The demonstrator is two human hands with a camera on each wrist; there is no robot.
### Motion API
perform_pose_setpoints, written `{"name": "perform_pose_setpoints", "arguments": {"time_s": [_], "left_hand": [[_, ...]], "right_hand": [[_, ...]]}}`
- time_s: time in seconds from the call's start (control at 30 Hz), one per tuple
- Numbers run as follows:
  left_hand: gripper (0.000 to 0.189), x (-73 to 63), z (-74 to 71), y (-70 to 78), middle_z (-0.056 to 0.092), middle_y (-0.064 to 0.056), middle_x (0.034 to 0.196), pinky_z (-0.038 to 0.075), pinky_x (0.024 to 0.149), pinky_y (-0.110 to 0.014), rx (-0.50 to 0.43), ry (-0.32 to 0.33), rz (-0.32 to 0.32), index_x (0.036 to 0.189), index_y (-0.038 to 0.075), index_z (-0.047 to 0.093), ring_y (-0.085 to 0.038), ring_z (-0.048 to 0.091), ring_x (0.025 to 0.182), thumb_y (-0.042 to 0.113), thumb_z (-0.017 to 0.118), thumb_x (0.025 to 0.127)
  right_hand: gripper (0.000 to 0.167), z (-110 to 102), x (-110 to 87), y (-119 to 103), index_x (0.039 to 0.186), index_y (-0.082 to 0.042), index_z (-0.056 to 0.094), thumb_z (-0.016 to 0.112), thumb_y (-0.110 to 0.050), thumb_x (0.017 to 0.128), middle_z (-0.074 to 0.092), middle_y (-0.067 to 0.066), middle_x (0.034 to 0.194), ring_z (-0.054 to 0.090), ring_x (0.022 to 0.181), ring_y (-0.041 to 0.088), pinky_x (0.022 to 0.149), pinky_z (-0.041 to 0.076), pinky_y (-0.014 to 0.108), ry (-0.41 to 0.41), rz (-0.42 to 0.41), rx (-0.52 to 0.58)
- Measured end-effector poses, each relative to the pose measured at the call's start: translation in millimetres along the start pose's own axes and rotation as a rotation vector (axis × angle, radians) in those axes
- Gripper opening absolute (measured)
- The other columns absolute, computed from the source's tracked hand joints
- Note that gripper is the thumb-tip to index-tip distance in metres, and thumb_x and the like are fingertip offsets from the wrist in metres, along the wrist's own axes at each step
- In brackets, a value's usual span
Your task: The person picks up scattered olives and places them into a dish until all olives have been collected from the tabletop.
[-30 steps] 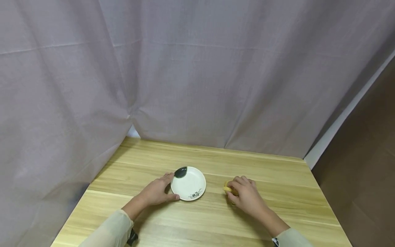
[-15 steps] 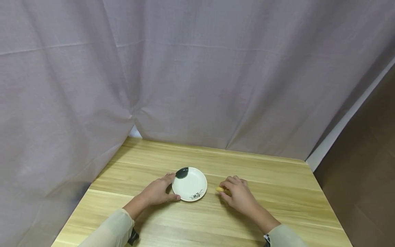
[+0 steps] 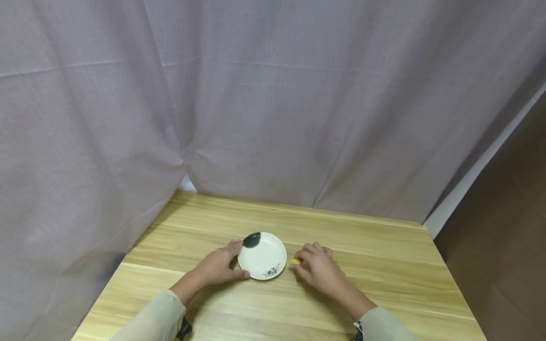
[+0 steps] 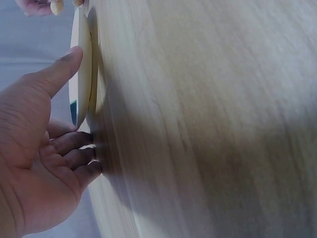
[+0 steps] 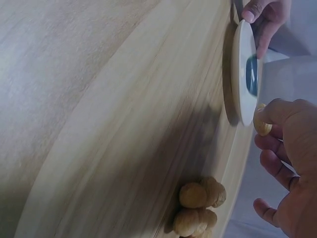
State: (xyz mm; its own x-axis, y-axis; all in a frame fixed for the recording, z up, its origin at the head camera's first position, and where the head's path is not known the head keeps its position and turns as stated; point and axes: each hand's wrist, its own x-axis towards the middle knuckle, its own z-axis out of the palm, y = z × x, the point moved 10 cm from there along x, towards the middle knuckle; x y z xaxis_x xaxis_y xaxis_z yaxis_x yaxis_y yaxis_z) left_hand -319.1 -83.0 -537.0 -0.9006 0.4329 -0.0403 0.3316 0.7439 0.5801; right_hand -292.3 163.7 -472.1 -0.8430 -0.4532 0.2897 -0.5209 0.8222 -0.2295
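Plate, head view: a round white plate (image 3: 261,256) lies flat on the wooden table (image 3: 260,312), with a dark green patch on its far left part and a small dark plant print on its near right part.
Left hand, head view: the left hand (image 3: 217,266) is spread at the plate's left side, the thumb at the near left rim and the fingers at the far left rim.
Right hand, head view: the right hand (image 3: 317,267) pinches a small tan piece (image 3: 295,262) just to the right of the plate, outside its rim.
Sleeves, head view: both arms wear pale sleeves (image 3: 155,315), with something black at each wrist.
Backdrop, head view: a grey-mauve curtain (image 3: 273,118) hangs along the table's far edge and left side; a brown surface (image 3: 507,227) rises on the right.
Left wrist view: the plate shows edge-on; the thumb lies against its rim, and the other fingers are loosely bent beside it, close to the table.
Right wrist view: the tan piece sits between thumb and finger, beside the plate's rim; whether they touch, I cannot tell. Round brown lumps (image 5: 192,195) lie clustered on the table, well apart from the plate.
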Motion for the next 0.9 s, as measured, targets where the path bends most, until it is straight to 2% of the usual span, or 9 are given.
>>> {"name": "perform_pose_setpoints", "arguments": {"time_s": [0.27,0.43,0.73,0.9], "left_hand": [[0.107,0.3,-1.6,1.8,0.043,-0.023,0.175,0.033,0.136,-0.062,-0.002,0.001,0.004,0.169,-0.001,0.04,-0.046,0.039,0.164,0.052,0.09,0.091],[0.108,0.6,0.1,-0.2,0.042,-0.023,0.175,0.033,0.136,-0.062,0.007,-0.002,0.003,0.169,0.0,0.039,-0.045,0.039,0.164,0.053,0.09,0.09],[0.108,-0.6,0.5,0.8,0.043,-0.023,0.174,0.035,0.136,-0.062,0.008,0.006,0.015,0.168,-0.001,0.04,-0.046,0.04,0.163,0.053,0.09,0.09],[0.108,0.2,0.6,0.7,0.043,-0.023,0.175,0.035,0.136,-0.061,0.012,0.004,0.011,0.168,-0.002,0.04,-0.045,0.04,0.164,0.055,0.089,0.09]], "right_hand": [[0.019,8,9.0,-11,0.107,-0.016,0.082,0.091,-0.025,0.093,0.074,-0.005,0.101,0.063,0.096,0.016,0.1,0.057,0.068,-0.024,-0.028,-0.025],[0.02,14,13.7,-19,0.109,-0.015,0.081,0.09,-0.024,0.093,0.074,-0.003,0.104,0.062,0.096,0.016,0.099,0.058,0.065,-0.048,-0.045,-0.024],[0.021,21,19.1,-28,0.108,-0.015,0.081,0.091,-0.024,0.092,0.075,0.0,0.106,0.061,0.097,0.019,0.095,0.058,0.062,-0.025,-0.088,-0.019],[0.019,26,20.4,-29,0.109,-0.016,0.082,0.089,-0.025,0.094,0.074,-0.001,0.106,0.06,0.097,0.018,0.096,0.057,0.062,-0.044,-0.093,-0.037]]}}
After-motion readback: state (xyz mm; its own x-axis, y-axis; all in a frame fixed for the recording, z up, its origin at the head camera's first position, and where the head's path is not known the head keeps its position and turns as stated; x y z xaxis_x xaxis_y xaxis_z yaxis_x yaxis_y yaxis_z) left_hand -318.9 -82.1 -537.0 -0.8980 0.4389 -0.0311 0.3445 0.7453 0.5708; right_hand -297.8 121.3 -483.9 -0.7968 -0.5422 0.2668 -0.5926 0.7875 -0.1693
